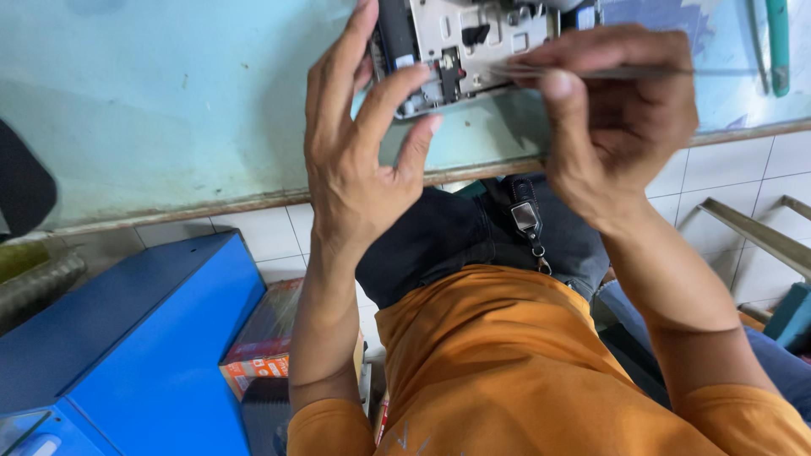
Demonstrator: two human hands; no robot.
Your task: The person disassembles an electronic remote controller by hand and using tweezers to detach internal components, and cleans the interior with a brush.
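A grey metal mechanism plate (473,42) with small black and red parts lies on the pale turquoise tabletop (169,101) near its edge. My left hand (355,135) rests on the plate's left side, fingers spread, thumb and forefinger pressing its lower left corner. My right hand (617,110) is closed around a thin metal tool (642,73), a slim rod or tweezers, whose tip points left onto the plate's right part. The upper part of the plate is cut off by the frame.
A teal-handled tool (777,42) lies at the table's right end. Below the table edge are white floor tiles, a blue metal box (144,346) at left, an orange carton (262,355), and a metal bar (752,232) at right. A key fob (525,215) hangs at my waist.
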